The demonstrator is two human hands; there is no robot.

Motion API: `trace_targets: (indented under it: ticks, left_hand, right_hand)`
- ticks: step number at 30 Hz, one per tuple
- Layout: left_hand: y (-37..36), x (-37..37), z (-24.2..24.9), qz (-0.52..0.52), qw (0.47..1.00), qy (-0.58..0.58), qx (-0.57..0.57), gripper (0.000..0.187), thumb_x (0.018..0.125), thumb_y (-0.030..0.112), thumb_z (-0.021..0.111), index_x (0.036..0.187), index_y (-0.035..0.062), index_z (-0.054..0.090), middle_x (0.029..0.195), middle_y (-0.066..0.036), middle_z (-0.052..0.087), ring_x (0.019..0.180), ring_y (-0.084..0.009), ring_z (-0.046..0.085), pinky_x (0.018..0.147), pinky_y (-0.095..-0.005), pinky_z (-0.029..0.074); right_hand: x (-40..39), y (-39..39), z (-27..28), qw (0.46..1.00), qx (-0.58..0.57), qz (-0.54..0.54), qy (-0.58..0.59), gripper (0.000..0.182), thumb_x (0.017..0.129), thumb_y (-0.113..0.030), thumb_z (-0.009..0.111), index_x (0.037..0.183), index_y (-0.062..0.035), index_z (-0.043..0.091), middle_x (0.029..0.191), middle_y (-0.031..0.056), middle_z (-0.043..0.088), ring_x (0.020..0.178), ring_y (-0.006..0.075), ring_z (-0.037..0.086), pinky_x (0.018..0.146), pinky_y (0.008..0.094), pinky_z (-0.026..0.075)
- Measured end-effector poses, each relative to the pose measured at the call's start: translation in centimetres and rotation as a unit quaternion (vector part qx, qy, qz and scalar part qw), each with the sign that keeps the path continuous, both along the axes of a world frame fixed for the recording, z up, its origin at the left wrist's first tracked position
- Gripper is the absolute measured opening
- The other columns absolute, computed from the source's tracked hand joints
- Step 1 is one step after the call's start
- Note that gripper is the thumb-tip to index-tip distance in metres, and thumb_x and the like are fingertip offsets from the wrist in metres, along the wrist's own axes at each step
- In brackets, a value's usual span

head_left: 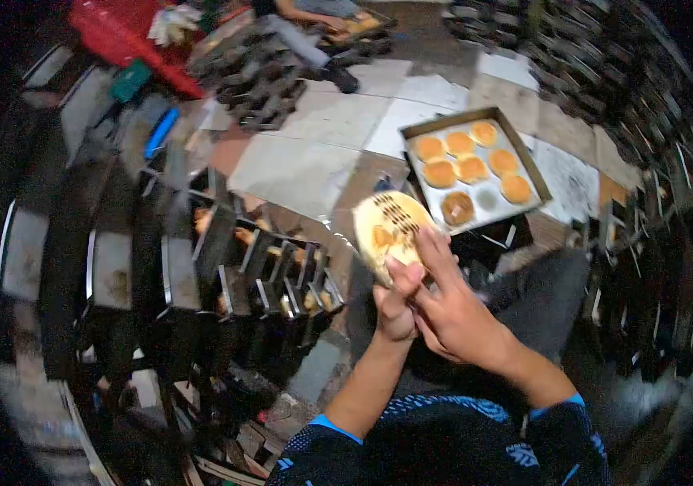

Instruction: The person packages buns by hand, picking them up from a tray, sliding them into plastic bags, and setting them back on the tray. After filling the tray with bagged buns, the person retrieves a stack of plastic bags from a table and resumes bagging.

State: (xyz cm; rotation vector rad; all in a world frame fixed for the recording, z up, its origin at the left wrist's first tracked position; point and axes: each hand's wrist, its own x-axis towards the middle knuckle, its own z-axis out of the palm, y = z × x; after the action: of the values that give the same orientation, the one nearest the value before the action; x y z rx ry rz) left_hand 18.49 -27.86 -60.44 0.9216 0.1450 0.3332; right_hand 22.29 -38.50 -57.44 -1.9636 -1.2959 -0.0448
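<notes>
A round, pale yellow bun (383, 224) with rows of dark marks on its upper face is raised before me, tilted up. Closed around its lower edge, my left hand (397, 314) has its thumb against the face. My right hand (456, 312) grips the right edge, its fingers running along the side and partly hidden. Beyond them stands a square metal tray (488, 215) holding several golden-topped buns (471, 169). A browner bun (457, 208) lies near the tray's front corner.
Stacked dark baking tins (107, 267) line the left side, with more stacks (597, 73) at upper right. Bread shows in smaller tins (281, 267). Another person's hand (334, 24) is at the top. A red container (132, 36) and gloves (174, 26) are at upper left.
</notes>
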Motion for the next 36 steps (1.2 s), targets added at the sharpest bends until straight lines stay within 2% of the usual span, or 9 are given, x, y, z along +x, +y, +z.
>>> trace_targets:
  ticks: [9, 13, 17, 19, 21, 25, 28, 33, 36]
  left_hand:
    - [3.2, 0.5, -2.8, 0.06, 0.97, -0.054, -0.229, 0.065, 0.092, 0.043, 0.047, 0.14, 0.0004, 0.034, 0.134, -0.015, 0.05, 0.118, -0.0267, 0.054, 0.101, -0.0399, 0.043]
    - [5.4, 1.5, -5.5, -0.097, 0.962, -0.006, -0.255, 0.046, 0.092, 0.026, 0.052, 0.128, -0.0012, 0.048, 0.116, -0.015, 0.062, 0.105, -0.0252, 0.062, 0.092, -0.0364, 0.051]
    - [8.0, 0.4, -3.1, 0.053, 0.941, 0.075, -0.325, 0.057, 0.087, 0.041, 0.047, 0.132, 0.0066, 0.047, 0.121, -0.017, 0.06, 0.104, -0.0319, 0.062, 0.084, -0.0438, 0.054]
    - [10.0, 0.0, -4.2, -0.084, 0.945, -0.087, -0.304, 0.06, 0.088, 0.046, 0.043, 0.132, 0.0053, 0.047, 0.123, -0.016, 0.059, 0.107, -0.0304, 0.061, 0.08, -0.0434, 0.055]
    - [8.2, 0.1, -3.8, 0.023, 0.964, 0.086, -0.252, 0.061, 0.089, 0.047, 0.042, 0.132, 0.0046, 0.047, 0.123, -0.014, 0.059, 0.106, -0.0289, 0.061, 0.077, -0.0415, 0.056]
    - [2.7, -1.3, -4.0, -0.108, 0.929, 0.079, -0.345, 0.053, 0.096, 0.043, 0.038, 0.133, 0.0061, 0.047, 0.126, -0.011, 0.058, 0.113, -0.0255, 0.057, 0.095, -0.0381, 0.047]
    - [0.9, -1.2, -7.7, 0.163, 0.972, 0.156, 0.069, 0.043, 0.1, 0.033, 0.041, 0.128, 0.0016, 0.049, 0.121, -0.009, 0.059, 0.111, -0.0222, 0.056, 0.1, -0.0374, 0.041]
    - [7.0, -2.3, -6.7, 0.295, 0.823, 0.009, 0.485, 0.01, 0.089, 0.01, 0.061, 0.089, 0.0003, 0.061, 0.093, -0.014, 0.065, 0.079, -0.0219, 0.063, 0.074, -0.0349, 0.051]
    - [9.8, -2.6, -3.7, 0.377, 0.703, -0.108, 0.593, 0.013, 0.086, 0.016, 0.068, 0.085, 0.0031, 0.064, 0.086, -0.011, 0.064, 0.074, -0.0254, 0.062, 0.066, -0.0328, 0.051]
  right_hand:
    - [1.3, 0.0, -1.5, 0.966, 0.118, 0.073, 0.22, 0.017, 0.07, -0.012, 0.079, 0.082, -0.0038, 0.07, 0.067, 0.0082, 0.065, 0.062, 0.0216, 0.065, 0.058, 0.0299, 0.049]
    - [1.7, 1.3, -1.4, 0.977, 0.051, 0.155, 0.136, 0.014, 0.075, -0.014, 0.075, 0.082, -0.0049, 0.068, 0.078, 0.0086, 0.067, 0.067, 0.0211, 0.064, 0.063, 0.031, 0.049]
    - [2.9, -1.4, 1.5, 0.71, 0.011, 0.595, 0.377, 0.017, 0.086, -0.009, 0.067, 0.092, 0.0058, 0.066, 0.09, 0.0159, 0.067, 0.085, 0.0278, 0.067, 0.075, 0.0354, 0.052]
    - [4.4, -2.4, -1.4, 0.825, -0.097, 0.357, 0.427, 0.017, 0.08, -0.007, 0.071, 0.092, 0.004, 0.066, 0.092, 0.0179, 0.066, 0.088, 0.0319, 0.065, 0.079, 0.0369, 0.051]
    - [3.4, 0.4, -4.8, 0.99, 0.089, -0.092, 0.053, 0.024, 0.07, -0.013, 0.075, 0.089, -0.002, 0.066, 0.098, 0.0154, 0.062, 0.088, 0.0304, 0.061, 0.078, 0.0379, 0.05]
    - [3.6, 0.6, -3.9, 0.964, 0.258, -0.05, -0.042, 0.022, 0.063, -0.005, 0.077, 0.084, -0.0041, 0.069, 0.086, 0.0093, 0.062, 0.077, 0.0282, 0.059, 0.071, 0.0375, 0.048]
    - [2.9, 0.7, -5.1, 0.927, 0.279, -0.201, 0.152, 0.008, 0.076, 0.0, 0.071, 0.084, -0.0022, 0.069, 0.078, 0.0084, 0.063, 0.068, 0.0183, 0.056, 0.061, 0.029, 0.044]
    - [3.8, 0.9, -3.9, 0.899, 0.256, -0.176, 0.308, 0.006, 0.08, -0.003, 0.071, 0.085, 0.0003, 0.07, 0.083, 0.0088, 0.064, 0.076, 0.0178, 0.06, 0.071, 0.0275, 0.047]
    - [5.4, 1.0, -1.2, 0.969, 0.211, -0.123, 0.021, 0.019, 0.069, -0.001, 0.076, 0.087, -0.0041, 0.072, 0.087, 0.0085, 0.062, 0.074, 0.0206, 0.06, 0.068, 0.0295, 0.048]
